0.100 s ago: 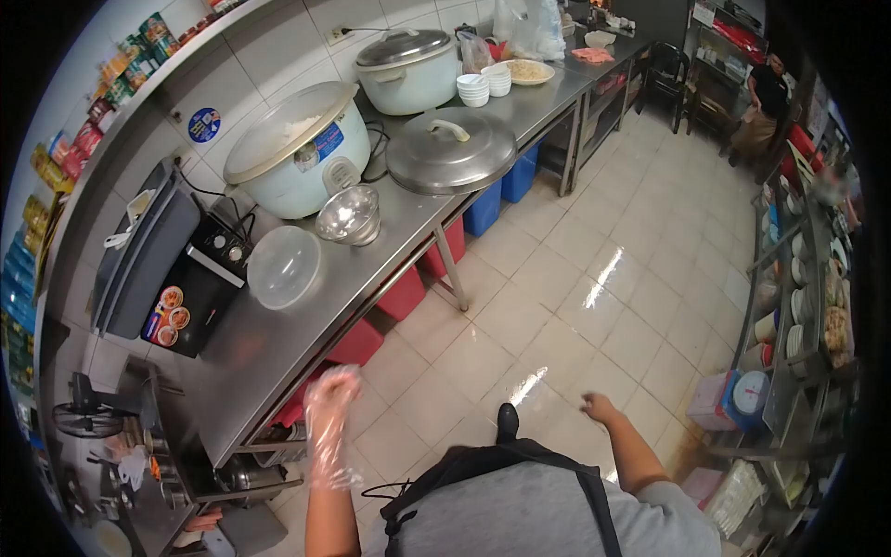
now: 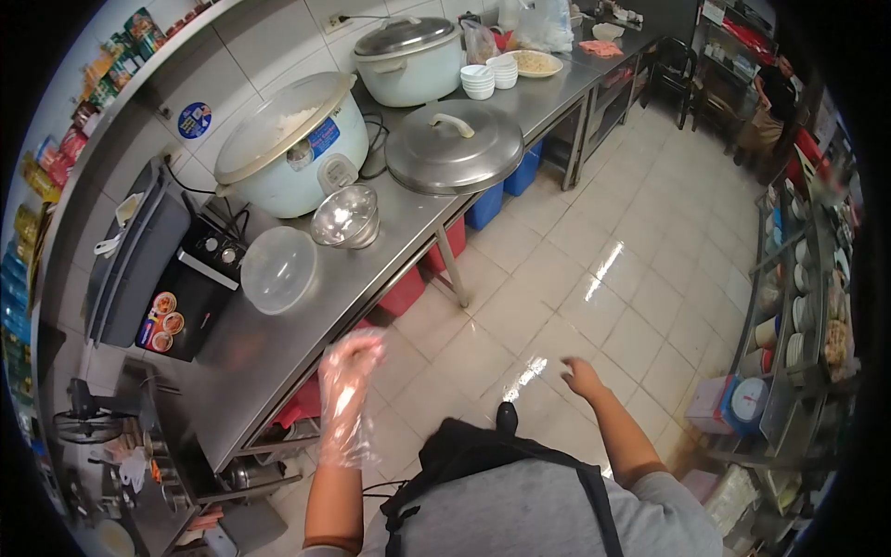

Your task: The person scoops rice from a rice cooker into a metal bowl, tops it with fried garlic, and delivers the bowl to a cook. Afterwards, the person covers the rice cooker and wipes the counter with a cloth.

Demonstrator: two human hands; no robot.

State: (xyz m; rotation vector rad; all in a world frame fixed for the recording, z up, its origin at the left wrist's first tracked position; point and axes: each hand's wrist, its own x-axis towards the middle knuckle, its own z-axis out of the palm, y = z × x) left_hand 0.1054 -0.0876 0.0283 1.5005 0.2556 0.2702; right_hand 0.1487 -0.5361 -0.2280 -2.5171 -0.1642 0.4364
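Note:
My left hand (image 2: 355, 357), in a clear plastic glove, hangs in the air beside the front edge of the steel counter (image 2: 306, 320). Its fingers are curled and blurred, so what they hold, if anything, cannot be made out. Bare and over the tiled floor, my right hand (image 2: 582, 376) has its fingers partly apart with nothing in them. On the counter are a clear plastic lid (image 2: 278, 269), a metal bowl (image 2: 346, 218), a large rice cooker (image 2: 302, 153) with rice showing through its lid, and a big metal lid (image 2: 455, 148).
A second cooker (image 2: 408, 70), white bowls (image 2: 478, 82) and a plate of food (image 2: 534, 63) stand farther along. Red bins (image 2: 404, 291) and blue bins (image 2: 485, 206) sit beneath. Shelves (image 2: 784, 371) line the right side. A person (image 2: 766, 111) is at the far right.
My left hand has risen slightly and moved right. My right hand has moved up and a little left, away from my body. The counter's things have shifted slightly in view.

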